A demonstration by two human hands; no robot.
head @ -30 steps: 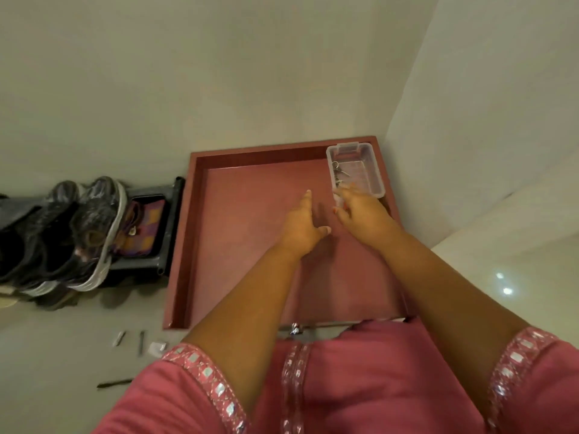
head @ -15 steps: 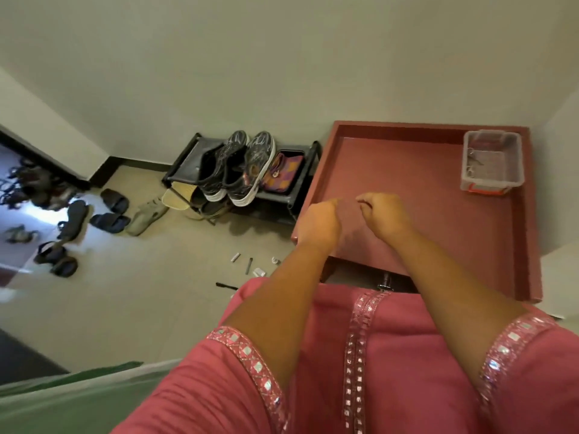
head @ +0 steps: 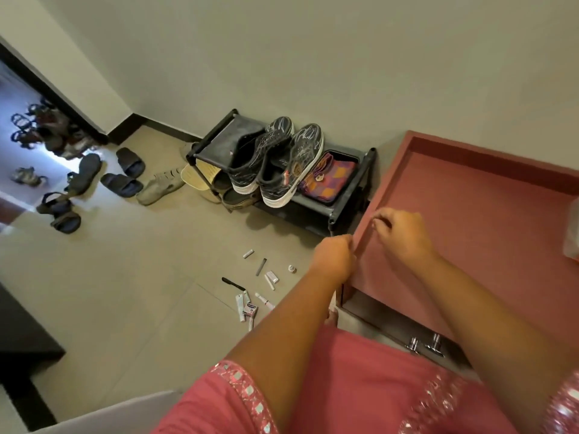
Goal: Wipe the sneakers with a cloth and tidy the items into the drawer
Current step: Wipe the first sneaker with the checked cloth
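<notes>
Head view, inventory.

- L hand (head: 333,260): fingers curled, at the outer left edge of the drawer (head: 488,220); can't tell if it grips the edge or just rests there.
- R hand (head: 404,236): over the drawer floor just inside the left wall, fingers curled, thumb and forefinger pinched together; nothing visible between them, so can't tell if it holds anything.
- Drawer: red, pulled out, under and right of both hands. Clear plastic box (head: 571,233) at frame edge, far right of R hand, mostly cut off.
- Sneakers (head: 277,161): dark pair w/ white soles, on top of the black rack (head: 338,202), beyond L hand, up-left.
- Cloth (head: 329,178): purple/orange check, folded, on rack top just right of the sneakers, touching them.
- Small items (head: 257,286): tubes, sticks, packets scattered on the floor left of and below L hand. Print on packets too small to read.
- Sandals (head: 94,183): several on the floor, far left of both hands.
</notes>
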